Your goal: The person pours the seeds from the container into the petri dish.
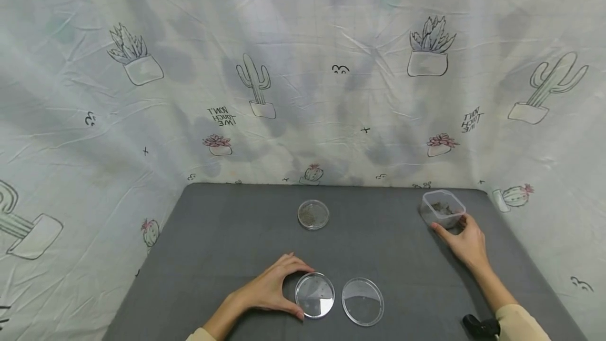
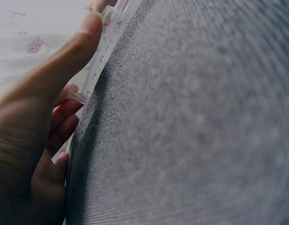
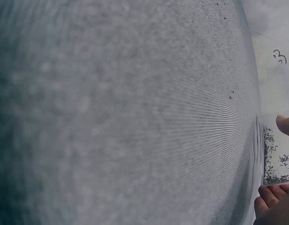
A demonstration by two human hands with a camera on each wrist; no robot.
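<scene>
1. The petri dish point(image 1: 314, 294) sat at the near edge of the grey mat point(image 1: 236, 225), lying flat with its open face up. It's round, so there's really no long axis to speak of, only the flat disc facing the ceiling.
2. The left hand point(image 1: 265, 291) had it pinched, thumb point(image 2: 64, 61) on the far rim and curled fingers on the near rim. The left wrist view showed the fingertips hooked right on the clear wall.
3. A matching clear lid point(image 1: 362, 301) lay just beside it on the right, apart from it by a sliver, nothing touching it.
4. The right hand point(image 1: 466, 243) was well off at the far right corner, fingers loosely curved against the small plastic tub point(image 1: 442, 208), which had dark seeds in it. I couldn't tell how firm that hold was.
5. Another seed dish point(image 1: 313, 214) sat farther back, mid-mat, alone.
6. What could go wrong, I reckon: the pinch was on a thin slick rim, so a squeeze or tilt could pop the dish out or skid it into the lid. A careless lift of the tub could scatter seeds across the mat.
</scene>
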